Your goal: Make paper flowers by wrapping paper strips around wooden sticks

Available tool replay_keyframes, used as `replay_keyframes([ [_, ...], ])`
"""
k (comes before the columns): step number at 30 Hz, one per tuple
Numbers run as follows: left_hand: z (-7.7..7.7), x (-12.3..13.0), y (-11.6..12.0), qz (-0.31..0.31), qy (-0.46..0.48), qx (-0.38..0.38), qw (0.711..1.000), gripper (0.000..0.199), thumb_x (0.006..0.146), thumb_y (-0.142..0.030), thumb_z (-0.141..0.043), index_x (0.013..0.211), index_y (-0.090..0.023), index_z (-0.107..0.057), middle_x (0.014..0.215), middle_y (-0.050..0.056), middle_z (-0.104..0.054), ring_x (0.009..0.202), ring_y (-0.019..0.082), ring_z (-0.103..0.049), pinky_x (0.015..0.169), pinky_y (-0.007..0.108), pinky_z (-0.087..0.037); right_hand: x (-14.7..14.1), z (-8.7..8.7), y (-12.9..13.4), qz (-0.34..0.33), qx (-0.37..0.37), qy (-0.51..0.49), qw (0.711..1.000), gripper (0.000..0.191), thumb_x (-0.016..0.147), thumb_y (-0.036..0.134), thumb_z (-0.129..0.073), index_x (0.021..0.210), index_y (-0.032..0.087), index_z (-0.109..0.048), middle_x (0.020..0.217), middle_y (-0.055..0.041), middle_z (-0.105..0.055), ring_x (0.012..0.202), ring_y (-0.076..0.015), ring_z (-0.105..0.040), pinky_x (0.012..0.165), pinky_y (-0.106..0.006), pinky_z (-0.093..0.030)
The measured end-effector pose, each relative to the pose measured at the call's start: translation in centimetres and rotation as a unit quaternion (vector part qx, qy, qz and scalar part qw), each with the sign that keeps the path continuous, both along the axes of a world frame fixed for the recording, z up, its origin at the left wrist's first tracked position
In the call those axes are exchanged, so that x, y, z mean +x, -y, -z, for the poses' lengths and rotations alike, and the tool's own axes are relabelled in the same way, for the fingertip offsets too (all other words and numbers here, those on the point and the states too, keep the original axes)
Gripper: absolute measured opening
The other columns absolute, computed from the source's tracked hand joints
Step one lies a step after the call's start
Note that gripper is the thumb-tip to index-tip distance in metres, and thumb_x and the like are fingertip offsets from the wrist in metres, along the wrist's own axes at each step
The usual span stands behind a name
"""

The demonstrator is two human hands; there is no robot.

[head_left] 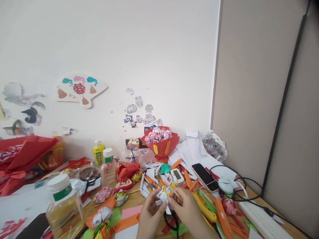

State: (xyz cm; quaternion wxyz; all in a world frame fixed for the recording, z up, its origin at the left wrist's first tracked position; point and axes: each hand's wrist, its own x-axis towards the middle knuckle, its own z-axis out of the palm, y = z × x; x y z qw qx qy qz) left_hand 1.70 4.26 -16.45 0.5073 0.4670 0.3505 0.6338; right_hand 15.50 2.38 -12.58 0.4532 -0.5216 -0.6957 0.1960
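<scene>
A small white and yellow paper flower (pixel 163 195) sits between my two hands at the lower middle. The fingers of my left hand (pixel 151 210) are closed on its left side. On its right side, my right hand (pixel 185 207) pinches it as well. A thin wooden stick (pixel 175 191) slants across by the right fingers; how it is gripped is unclear. Below the flower, dark round handles, perhaps of scissors (pixel 171 225), lie partly hidden. A white digital timer (pixel 177 177) stands just behind my hands. Folded orange paper strips (pixel 189 181) lie beside it.
A red-wrapped paper bouquet (pixel 159 146) stands against the wall. Clear jars (pixel 65 212) and a yellow bottle (pixel 99 152) are at left. A phone (pixel 204 177), black cable (pixel 245 181), white power strip (pixel 261 220) and yellow-handled tool (pixel 205 207) lie at right. Paper scraps cover much of the table.
</scene>
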Motion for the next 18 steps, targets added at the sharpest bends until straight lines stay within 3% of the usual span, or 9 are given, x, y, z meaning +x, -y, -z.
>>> replay_keyframes([
  [5, -0.3, -0.1, 0.2, 0.002, -0.009, 0.000, 1.000, 0.044, 0.054, -0.036, -0.078, 0.093, -0.020, -0.064, 0.074, 0.001, -0.059, 0.067, 0.015, -0.059, 0.061, 0.025, -0.049, 0.0, 0.4, -0.2, 0.003, 0.029, 0.010, 1.000, 0.008, 0.077, 0.022, -0.051, 0.069, 0.018, -0.052, 0.065, 0.0014, -0.056, 0.061, -0.0131, -0.052, 0.055, -0.020, -0.035],
  [8, -0.8, 0.0, 0.5, -0.004, 0.002, -0.013, 1.000, 0.046, 0.050, -0.037, -0.080, 0.090, -0.019, -0.065, 0.071, 0.001, -0.059, 0.066, 0.016, -0.059, 0.061, 0.026, -0.049, -0.1, 0.5, 0.1, 0.026, 0.077, 0.065, 0.995, 0.007, 0.078, 0.021, -0.051, 0.071, 0.019, -0.051, 0.064, 0.0016, -0.056, 0.060, -0.0134, -0.052, 0.053, -0.020, -0.035],
  [10, -0.9, 0.0, 0.5, -0.001, 0.011, -0.020, 1.000, 0.048, 0.048, -0.038, -0.080, 0.090, -0.019, -0.065, 0.073, 0.002, -0.061, 0.068, 0.018, -0.060, 0.062, 0.027, -0.049, -0.3, 0.5, 0.4, 0.050, 0.146, 0.132, 0.979, 0.007, 0.079, 0.021, -0.049, 0.072, 0.019, -0.050, 0.065, 0.0006, -0.057, 0.059, -0.0145, -0.053, 0.052, -0.022, -0.035],
  [14, -0.4, -0.2, 0.1, -0.018, -0.012, -0.020, 1.000, 0.048, 0.055, -0.037, -0.077, 0.097, -0.020, -0.062, 0.075, 0.002, -0.063, 0.070, 0.018, -0.059, 0.063, 0.025, -0.048, -0.8, 0.7, 1.1, 0.063, 0.298, 0.244, 0.921, 0.019, 0.082, 0.015, -0.038, 0.089, 0.018, -0.055, 0.073, -0.0044, -0.061, 0.060, -0.0173, -0.056, 0.052, -0.025, -0.038],
  [18, 0.2, -0.5, -0.5, -0.015, 0.013, -0.044, 0.999, 0.059, 0.055, -0.041, -0.077, 0.106, -0.018, -0.059, 0.067, 0.001, -0.062, 0.065, 0.018, -0.060, 0.059, 0.026, -0.047, -1.2, 0.9, 1.3, 0.058, 0.338, 0.270, 0.900, 0.036, 0.078, 0.010, -0.035, 0.110, 0.013, -0.051, 0.078, -0.0076, -0.064, 0.062, -0.0196, -0.059, 0.053, -0.028, -0.043],
])
